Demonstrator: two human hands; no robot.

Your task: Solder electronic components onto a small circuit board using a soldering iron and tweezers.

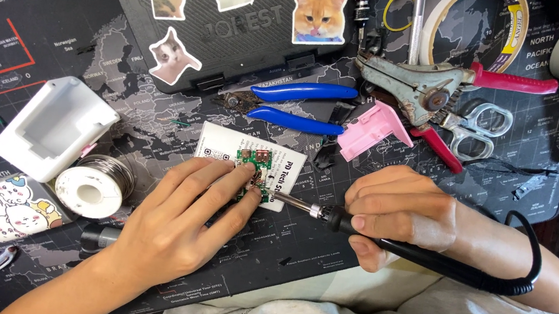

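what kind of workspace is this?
Likely a hobby electronics bench. The right hand holds a soldering iron to a small green circuit board steadied by the left hand; a solder spool and blue-handled pliers lie on the map-printed desk mat.
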